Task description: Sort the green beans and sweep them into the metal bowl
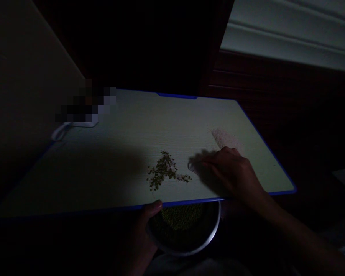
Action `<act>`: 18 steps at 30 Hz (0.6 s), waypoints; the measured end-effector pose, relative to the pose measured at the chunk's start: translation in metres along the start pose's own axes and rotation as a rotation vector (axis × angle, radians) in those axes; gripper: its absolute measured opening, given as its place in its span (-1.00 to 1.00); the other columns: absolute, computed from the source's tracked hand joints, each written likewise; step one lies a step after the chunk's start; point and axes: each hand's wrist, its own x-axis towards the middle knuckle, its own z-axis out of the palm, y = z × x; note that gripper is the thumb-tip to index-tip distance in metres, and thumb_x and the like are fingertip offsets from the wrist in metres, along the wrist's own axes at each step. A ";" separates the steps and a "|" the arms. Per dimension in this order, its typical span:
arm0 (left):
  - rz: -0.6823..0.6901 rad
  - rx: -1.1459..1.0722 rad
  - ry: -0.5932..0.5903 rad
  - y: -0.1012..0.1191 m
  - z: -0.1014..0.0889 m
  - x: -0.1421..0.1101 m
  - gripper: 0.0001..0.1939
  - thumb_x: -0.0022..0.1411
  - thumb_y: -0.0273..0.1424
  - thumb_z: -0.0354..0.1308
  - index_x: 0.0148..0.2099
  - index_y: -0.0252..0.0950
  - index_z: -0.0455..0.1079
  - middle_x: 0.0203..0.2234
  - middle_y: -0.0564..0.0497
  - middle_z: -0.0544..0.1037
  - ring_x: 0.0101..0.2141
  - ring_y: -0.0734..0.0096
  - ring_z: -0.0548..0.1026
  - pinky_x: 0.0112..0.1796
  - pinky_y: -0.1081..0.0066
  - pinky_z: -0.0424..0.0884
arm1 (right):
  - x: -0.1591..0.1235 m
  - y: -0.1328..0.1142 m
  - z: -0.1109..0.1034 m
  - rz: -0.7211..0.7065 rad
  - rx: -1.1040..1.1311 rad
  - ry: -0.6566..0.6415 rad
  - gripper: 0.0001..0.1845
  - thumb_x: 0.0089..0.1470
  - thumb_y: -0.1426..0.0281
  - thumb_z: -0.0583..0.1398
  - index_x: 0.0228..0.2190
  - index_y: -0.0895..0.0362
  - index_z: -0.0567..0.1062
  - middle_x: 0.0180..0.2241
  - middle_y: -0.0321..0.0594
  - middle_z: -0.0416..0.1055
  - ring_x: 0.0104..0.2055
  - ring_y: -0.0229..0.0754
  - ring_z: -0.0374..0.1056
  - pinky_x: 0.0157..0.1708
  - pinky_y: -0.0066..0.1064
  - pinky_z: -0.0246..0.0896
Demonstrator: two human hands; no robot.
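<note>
My left hand [145, 226] is wrapped round the left side of a metal bowl [212, 235], its thumb up at the table's near edge. Green beans, which look like mung beans [182, 216], lie inside the bowl, partly under that edge. Over the tabletop, the closed fingers of my right hand [232, 166] pinch what looks like a spoon [193, 165], its rounded end low over the surface; dim light blurs its outline. To its left is a loose pile of green beans [162, 170] mixed with pale grains. A heap of pale grains [224, 138], resembling rice, lies just beyond my right hand.
The pale table [126, 126] has a blue rim. At its far left stands a partly pixelated object with a white base [86, 124] and a strap [59, 132]. A wall rises on the left, dark wooden furniture behind. The room is dim.
</note>
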 end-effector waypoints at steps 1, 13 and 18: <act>-0.010 -0.035 -0.017 0.001 0.000 -0.001 -0.61 0.07 -0.26 0.28 -0.03 -0.22 0.56 0.04 -0.26 0.66 0.12 -0.22 0.54 0.26 -0.19 0.19 | 0.000 0.000 0.001 -0.011 0.010 -0.012 -0.76 0.31 0.43 0.15 -0.21 0.10 0.66 -0.36 -0.18 0.59 -0.28 -0.12 0.41 -0.22 -0.21 0.24; -0.044 -0.164 -0.060 0.004 0.001 -0.003 -0.65 0.06 -0.33 0.34 -0.05 -0.13 0.55 0.03 -0.14 0.69 0.10 -0.11 0.58 0.23 -0.09 0.32 | -0.015 -0.004 -0.007 -0.010 0.167 -0.064 -0.79 0.33 0.45 0.17 -0.18 0.02 0.62 -0.35 -0.25 0.56 -0.25 -0.12 0.37 -0.20 -0.17 0.24; -0.064 -0.203 -0.096 -0.001 0.002 0.001 -0.64 0.06 -0.26 0.35 -0.05 -0.13 0.55 0.00 -0.11 0.70 0.11 -0.14 0.57 0.22 -0.14 0.32 | -0.013 -0.002 -0.008 -0.052 0.176 -0.106 -0.80 0.34 0.44 0.16 -0.18 0.06 0.61 -0.32 -0.22 0.57 -0.25 -0.12 0.35 -0.22 -0.18 0.23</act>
